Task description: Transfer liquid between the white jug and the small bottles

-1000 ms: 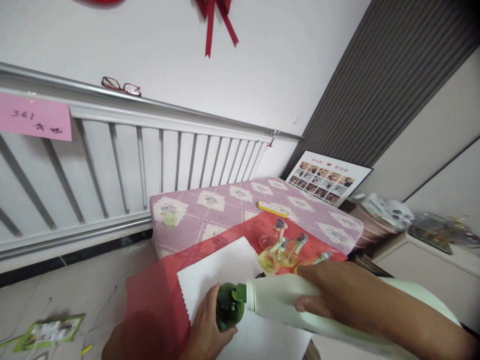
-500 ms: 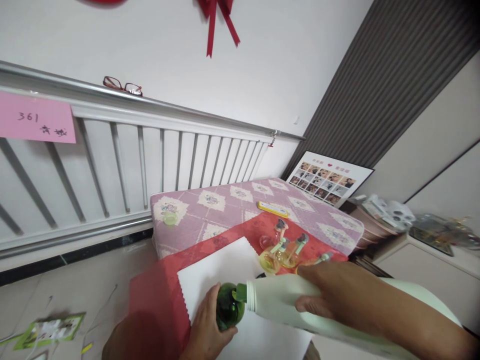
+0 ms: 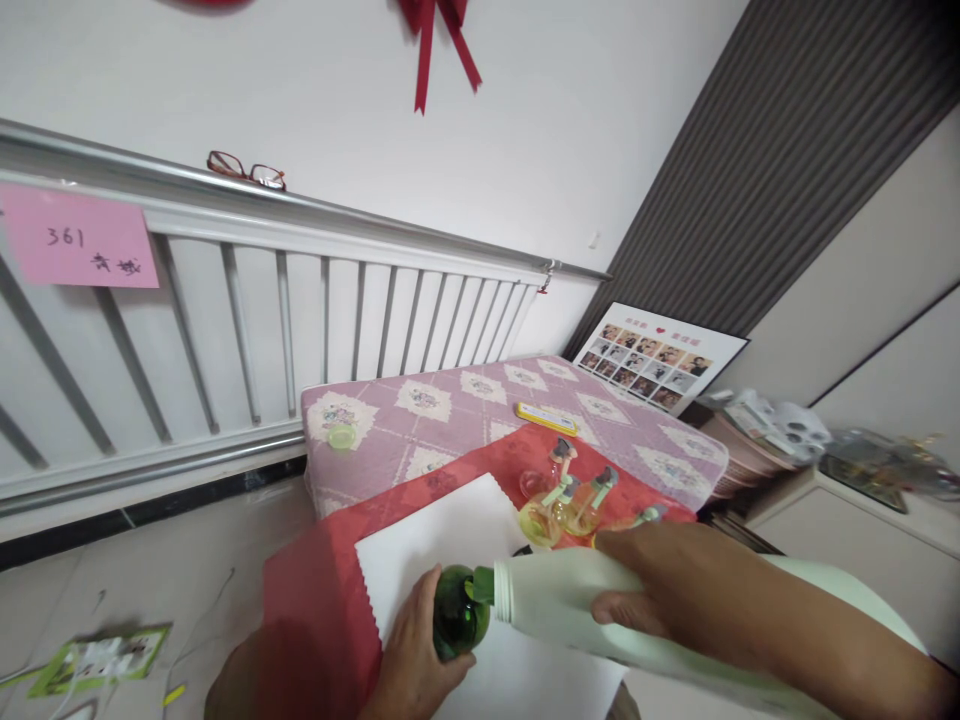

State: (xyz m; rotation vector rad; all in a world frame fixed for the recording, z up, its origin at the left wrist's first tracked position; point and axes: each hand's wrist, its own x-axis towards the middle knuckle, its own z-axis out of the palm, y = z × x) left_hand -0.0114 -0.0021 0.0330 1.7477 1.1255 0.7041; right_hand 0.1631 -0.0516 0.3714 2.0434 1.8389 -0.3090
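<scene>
Could spill if overtipped.
Clasping spherical translucent-green bottle [image 3: 458, 622] in curled left hand [image 3: 421, 648], pale-green plastic bottle [image 3: 553, 594] in curled right hand [image 3: 651, 578].

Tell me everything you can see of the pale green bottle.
The pale green bottle is large, smooth, opaque and apparently plastic. It is tipped sideways, its ribbed neck aimed image-left at the round dark green bottle; whether they touch is unclear. The right grip clasps it, and the forearm hides part.
</scene>
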